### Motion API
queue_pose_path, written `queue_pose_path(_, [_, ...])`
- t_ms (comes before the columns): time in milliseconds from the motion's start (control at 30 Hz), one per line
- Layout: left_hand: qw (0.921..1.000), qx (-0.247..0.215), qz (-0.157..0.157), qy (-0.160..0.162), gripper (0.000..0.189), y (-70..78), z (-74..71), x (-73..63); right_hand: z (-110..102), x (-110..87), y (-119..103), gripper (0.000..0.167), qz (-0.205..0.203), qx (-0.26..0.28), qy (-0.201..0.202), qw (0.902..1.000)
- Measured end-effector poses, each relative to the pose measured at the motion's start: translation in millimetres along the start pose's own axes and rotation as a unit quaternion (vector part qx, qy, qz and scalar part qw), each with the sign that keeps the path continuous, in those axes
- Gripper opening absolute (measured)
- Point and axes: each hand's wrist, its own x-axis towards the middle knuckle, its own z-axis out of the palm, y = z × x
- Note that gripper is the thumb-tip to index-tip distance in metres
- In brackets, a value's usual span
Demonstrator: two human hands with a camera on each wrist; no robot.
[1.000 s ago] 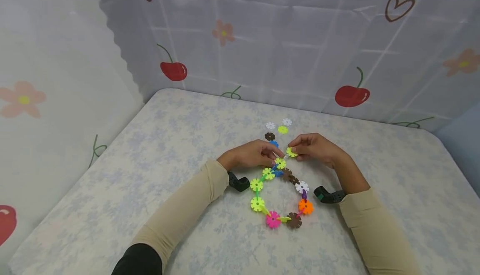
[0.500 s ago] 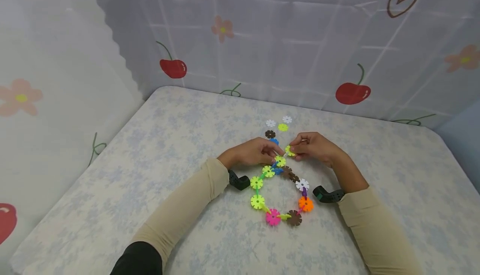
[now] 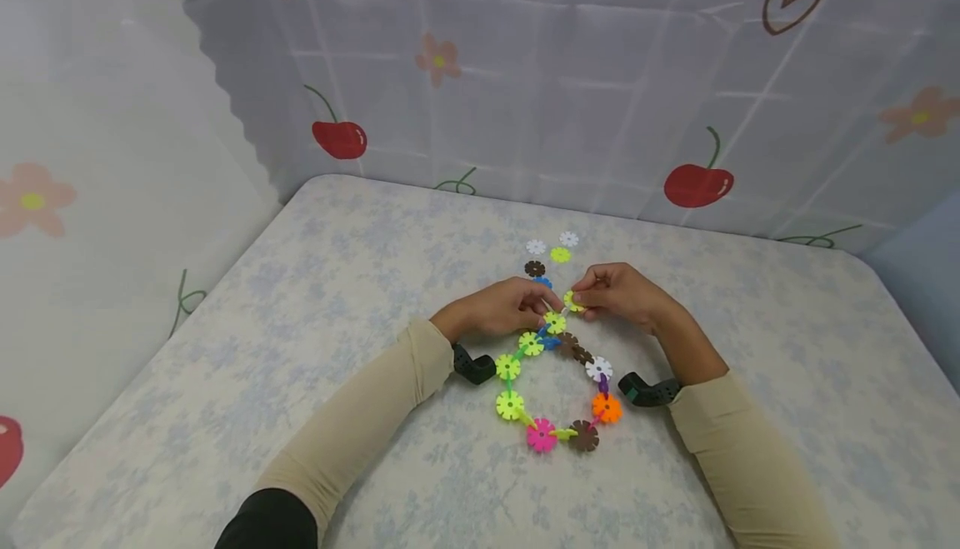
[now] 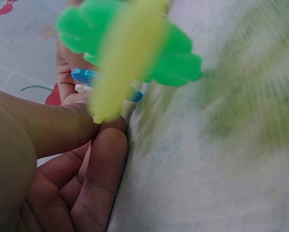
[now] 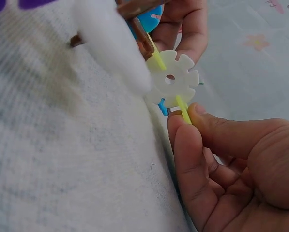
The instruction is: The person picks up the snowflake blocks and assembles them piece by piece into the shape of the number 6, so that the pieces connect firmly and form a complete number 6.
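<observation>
A ring of interlocking flower discs (image 3: 542, 435) lies on the table, its colours mixed. At its far end, my left hand (image 3: 504, 306) pinches a yellow disc (image 3: 554, 322) of the chain between thumb and fingers. A white disc (image 5: 171, 77) is slotted onto that end and stands up in the right wrist view. My right hand (image 3: 624, 296) pinches another yellow disc (image 5: 182, 110) between thumb and index finger, its edge at a notch of the white disc. How deep it sits is unclear. In the left wrist view, a blurred green disc (image 4: 175, 58) covers part of the fingers.
Beyond the hands lie loose discs: a brown one (image 3: 535, 268), a yellow one (image 3: 560, 255), two white ones (image 3: 568, 238) and a blue one (image 3: 543, 282) partly behind the left fingers. A cherry-patterned curtain (image 3: 525, 99) stands behind the table (image 3: 375, 241).
My right hand has come slightly closer to the left, with the yellow disc nearer the chain's end. Both hands keep their pinch. The head view has shifted a little.
</observation>
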Motion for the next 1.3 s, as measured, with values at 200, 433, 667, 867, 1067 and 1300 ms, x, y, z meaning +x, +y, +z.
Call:
queue_pose_path(200, [0.9999,0.005,0.015,0.002,0.028,3.0,-1.0,2.3,-2.3,-1.5,-2.1,0.011,-0.001,-0.007,0.005,1.0000])
queue_pose_path(433, [0.9999,0.007,0.009,0.005,0.027,4.2,-1.4,1.3,-1.8,0.4,-1.9,0.012,-0.001,-0.004,0.002,1.0000])
queue_pose_path(667, [0.9999,0.008,0.014,0.005,0.027,1.3,-0.3,0.1,0.9,0.0,-4.1,0.013,0.002,-0.002,-0.003,1.0000])
queue_pose_path(867, [0.9998,0.005,0.014,0.011,0.026,2.3,1.6,-1.0,2.2,1.5,-2.0,0.011,-0.010,-0.003,-0.005,0.9999])
queue_pose_path(1067, [0.9997,-0.012,0.013,0.014,0.025,1.4,3.3,-1.0,3.2,2.3,0.4,0.010,-0.012,-0.003,-0.003,0.9999])
queue_pose_path(1300, [0.9996,-0.011,0.019,0.017,0.024,-0.1,4.2,-0.8,3.4,1.6,0.6,0.009,-0.009,-0.004,-0.001,1.0000])
